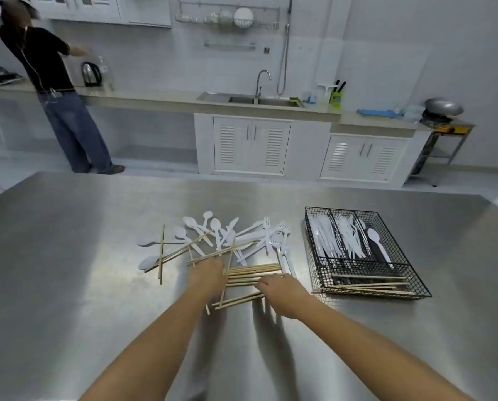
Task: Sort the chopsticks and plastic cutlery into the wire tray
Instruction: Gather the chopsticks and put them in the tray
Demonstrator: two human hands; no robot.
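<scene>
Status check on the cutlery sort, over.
Left hand and right hand both down on loose chopsticks, grip unclear. Tray partly filled. Mixed cutlery pile unsorted on table. Path to tray clear.

Head view: we look forward and down from head height, steel table [68, 256] near, kitchen counter [155, 96] far.

The steel table [68, 256] is brushed silver-grey. The plastic cutlery [227, 235] is white and the chopsticks [253, 270] pale tan wood. The wire tray [410, 285] is a black grid. Behind, the cabinets [250, 146] are white, a knife block [335, 99] lime green.
</scene>
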